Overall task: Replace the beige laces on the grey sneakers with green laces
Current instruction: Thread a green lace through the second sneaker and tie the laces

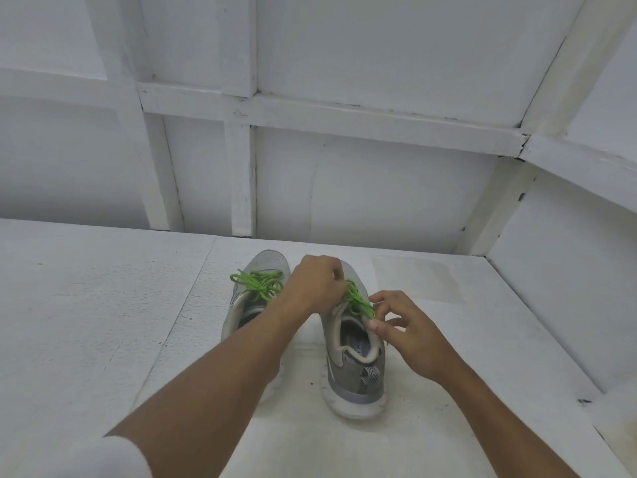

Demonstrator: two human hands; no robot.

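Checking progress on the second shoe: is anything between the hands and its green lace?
Nothing visible. The left hand and right hand are both already on the green lace of the right sneaker; whether either grip is closed on it is unclear.

A bare white booth, looks like a staging set: painted board floor (103, 322), framed panel walls (379, 63) all round

White panelled walls (379, 188) with battens enclose a white floor (86, 322).
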